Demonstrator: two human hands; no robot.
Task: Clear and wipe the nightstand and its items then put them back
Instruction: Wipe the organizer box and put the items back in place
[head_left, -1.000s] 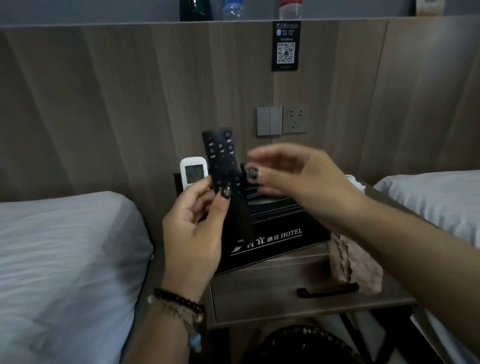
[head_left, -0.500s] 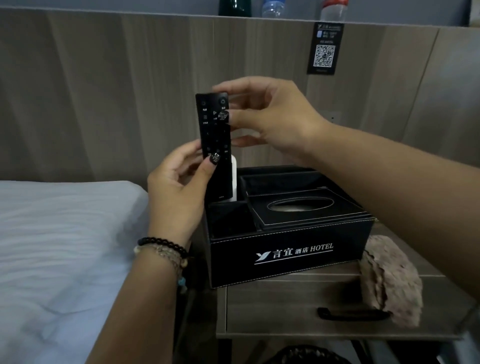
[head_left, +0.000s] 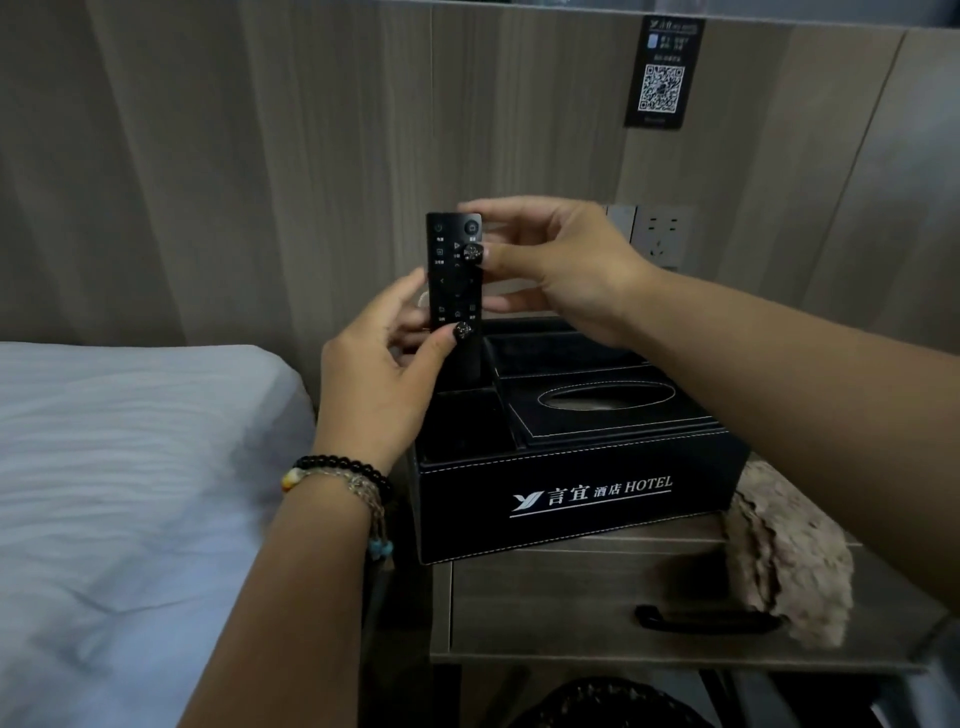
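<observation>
Both hands pinch upright remote (head_left: 453, 270), left hand (head_left: 379, 374) low, right hand (head_left: 561, 265) top

Both hands hold a remote (head_left: 454, 280) upright over the organizer (head_left: 571, 488).
The left hand (head_left: 379, 379) grips its lower half, the right hand (head_left: 561, 265) pinches its top; a cloth (head_left: 784, 561) lies right of the organizer on the nightstand (head_left: 545, 597), bed (head_left: 130, 493) at left.

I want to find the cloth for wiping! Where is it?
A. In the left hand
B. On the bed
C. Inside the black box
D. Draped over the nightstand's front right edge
D: the cloth hangs over the nightstand's front right edge, beside the box, while both hands hold the remote.
</observation>
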